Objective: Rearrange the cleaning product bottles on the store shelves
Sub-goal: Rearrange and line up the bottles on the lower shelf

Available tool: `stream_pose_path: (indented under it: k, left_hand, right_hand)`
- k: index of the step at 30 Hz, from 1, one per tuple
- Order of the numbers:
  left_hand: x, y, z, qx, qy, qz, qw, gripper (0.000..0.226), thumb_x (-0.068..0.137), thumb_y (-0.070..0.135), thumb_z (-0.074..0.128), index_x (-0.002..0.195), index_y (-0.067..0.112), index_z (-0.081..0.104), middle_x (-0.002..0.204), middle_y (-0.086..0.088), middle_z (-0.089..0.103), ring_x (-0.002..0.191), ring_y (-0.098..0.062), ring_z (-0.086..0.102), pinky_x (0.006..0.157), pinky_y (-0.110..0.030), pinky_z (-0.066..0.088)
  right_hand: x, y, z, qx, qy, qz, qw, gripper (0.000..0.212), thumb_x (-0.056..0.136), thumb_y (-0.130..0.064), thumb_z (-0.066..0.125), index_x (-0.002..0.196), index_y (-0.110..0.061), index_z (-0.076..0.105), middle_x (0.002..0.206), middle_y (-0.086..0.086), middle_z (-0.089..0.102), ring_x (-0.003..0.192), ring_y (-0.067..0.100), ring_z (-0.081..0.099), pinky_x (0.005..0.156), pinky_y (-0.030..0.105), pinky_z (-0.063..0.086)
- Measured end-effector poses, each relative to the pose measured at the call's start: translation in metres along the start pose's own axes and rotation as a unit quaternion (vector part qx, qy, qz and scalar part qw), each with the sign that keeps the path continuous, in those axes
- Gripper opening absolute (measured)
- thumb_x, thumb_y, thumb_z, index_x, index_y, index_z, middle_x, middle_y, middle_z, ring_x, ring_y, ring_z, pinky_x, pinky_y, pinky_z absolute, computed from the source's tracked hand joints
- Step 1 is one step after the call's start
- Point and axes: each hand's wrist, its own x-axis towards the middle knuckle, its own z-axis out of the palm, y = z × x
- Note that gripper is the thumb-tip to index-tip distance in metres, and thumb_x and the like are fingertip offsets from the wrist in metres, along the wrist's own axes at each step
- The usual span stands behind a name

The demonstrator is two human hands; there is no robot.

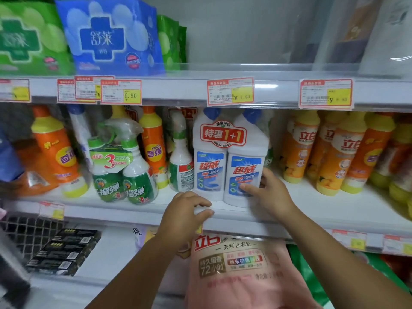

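Observation:
A twin pack of white toilet-cleaner bottles [229, 159] with blue caps and a red "1+1" sticker stands upright at the front of the middle shelf [334, 210]. My right hand [269, 192] grips the right bottle's lower part, thumb on the blue label, fingers round its right side. My left hand [189, 210] hovers just below and in front of the left bottle, fingers curled over the shelf's front edge, holding nothing. Left of the pack stand a green-and-white bottle [180, 166] and a green spray-bottle pack [124, 175].
Orange and yellow detergent bottles [330, 152] fill the shelf to the right, more orange bottles [55, 150] stand at the left. Wet-wipe packs [111, 36] sit on the upper shelf. Below lie a pink washing-powder bag [240, 270] and black boxes [64, 250].

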Motion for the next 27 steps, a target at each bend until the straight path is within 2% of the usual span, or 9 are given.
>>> stream_pose_path:
  k: [3, 8, 13, 18, 22, 23, 25, 26, 27]
  left_hand:
    - [0.000, -0.007, -0.009, -0.004, 0.011, -0.014, 1.000, 0.014, 0.076, 0.037, 0.070, 0.090, 0.033, 0.070, 0.093, 0.017, 0.061, 0.095, -0.004, 0.047, 0.080, -0.019, 0.035]
    - [0.001, -0.019, -0.020, 0.022, 0.013, -0.015, 1.000, 0.017, 0.078, 0.036, 0.069, 0.094, 0.030, 0.071, 0.100, 0.012, 0.063, 0.098, -0.008, 0.048, 0.081, -0.022, 0.036]
    - [0.000, -0.021, -0.019, 0.027, 0.014, -0.018, 0.999, 0.019, 0.079, 0.037, 0.069, 0.097, 0.032, 0.070, 0.103, 0.013, 0.062, 0.098, -0.006, 0.045, 0.079, -0.019, 0.031]
    - [0.002, -0.021, -0.018, 0.030, 0.021, -0.015, 0.999, 0.019, 0.078, 0.038, 0.070, 0.096, 0.032, 0.070, 0.101, 0.013, 0.062, 0.099, -0.008, 0.048, 0.081, -0.021, 0.034]
    - [0.002, -0.024, -0.022, 0.027, 0.025, -0.022, 0.999, 0.019, 0.077, 0.040, 0.070, 0.094, 0.033, 0.070, 0.100, 0.014, 0.062, 0.099, -0.008, 0.048, 0.083, -0.022, 0.035]
    - [0.001, -0.025, -0.023, 0.025, 0.025, -0.023, 0.999, 0.018, 0.077, 0.040, 0.070, 0.094, 0.033, 0.070, 0.100, 0.014, 0.061, 0.099, -0.007, 0.048, 0.083, -0.022, 0.035]
    - [0.000, -0.027, -0.027, 0.021, 0.028, -0.029, 0.999, 0.018, 0.077, 0.039, 0.071, 0.094, 0.032, 0.070, 0.099, 0.015, 0.061, 0.099, -0.007, 0.048, 0.083, -0.023, 0.035]
    - [0.000, -0.028, -0.029, 0.021, 0.030, -0.031, 0.999, 0.018, 0.077, 0.039, 0.071, 0.094, 0.032, 0.070, 0.099, 0.015, 0.061, 0.099, -0.007, 0.047, 0.083, -0.023, 0.035]
    - [-0.001, -0.029, -0.030, 0.023, 0.031, -0.033, 0.999, 0.018, 0.077, 0.038, 0.071, 0.094, 0.032, 0.070, 0.099, 0.015, 0.060, 0.099, -0.007, 0.047, 0.082, -0.022, 0.034]
  right_hand:
    - [0.003, 0.007, -0.017, 0.000, 0.016, 0.014, 1.000, 0.037, 0.075, -0.012, 0.078, 0.106, -0.019, 0.061, 0.103, -0.005, 0.071, 0.092, 0.009, 0.067, 0.077, 0.027, 0.052]
    - [0.007, 0.016, -0.050, -0.007, 0.049, 0.028, 0.998, 0.036, 0.077, -0.012, 0.076, 0.109, -0.017, 0.060, 0.102, -0.002, 0.071, 0.088, 0.008, 0.066, 0.062, 0.021, 0.044]
    - [0.015, 0.023, -0.055, -0.017, 0.088, 0.030, 0.995, 0.035, 0.079, -0.017, 0.075, 0.110, -0.021, 0.061, 0.102, -0.005, 0.069, 0.089, 0.005, 0.063, 0.066, 0.025, 0.045]
    - [0.030, 0.027, -0.039, -0.019, 0.125, 0.007, 0.992, 0.037, 0.080, -0.016, 0.074, 0.113, -0.019, 0.058, 0.103, -0.006, 0.067, 0.084, -0.003, 0.061, 0.061, 0.010, 0.044]
    - [0.029, 0.025, -0.031, -0.040, 0.151, 0.030, 0.987, 0.049, 0.080, -0.025, 0.074, 0.122, -0.014, 0.053, 0.118, 0.004, 0.065, 0.101, 0.020, 0.062, 0.089, 0.038, 0.049]
    - [0.025, 0.022, -0.029, -0.069, 0.201, 0.013, 0.977, 0.051, 0.079, -0.031, 0.074, 0.121, -0.011, 0.052, 0.117, 0.008, 0.063, 0.104, 0.024, 0.060, 0.091, 0.040, 0.048]
    - [0.016, 0.012, -0.023, -0.164, 0.333, -0.088, 0.924, 0.048, 0.081, -0.037, 0.068, 0.112, -0.004, 0.051, 0.110, 0.013, 0.055, 0.101, 0.028, 0.053, 0.089, 0.033, 0.043]
    - [0.011, 0.003, -0.015, -0.185, 0.363, -0.154, 0.900, 0.041, 0.083, -0.034, 0.065, 0.106, -0.003, 0.051, 0.103, 0.013, 0.052, 0.095, 0.025, 0.050, 0.085, 0.027, 0.039]
    - [0.009, -0.006, -0.004, -0.186, 0.341, -0.200, 0.900, 0.032, 0.084, -0.030, 0.062, 0.102, -0.005, 0.052, 0.097, 0.009, 0.050, 0.090, 0.020, 0.047, 0.080, 0.024, 0.037]
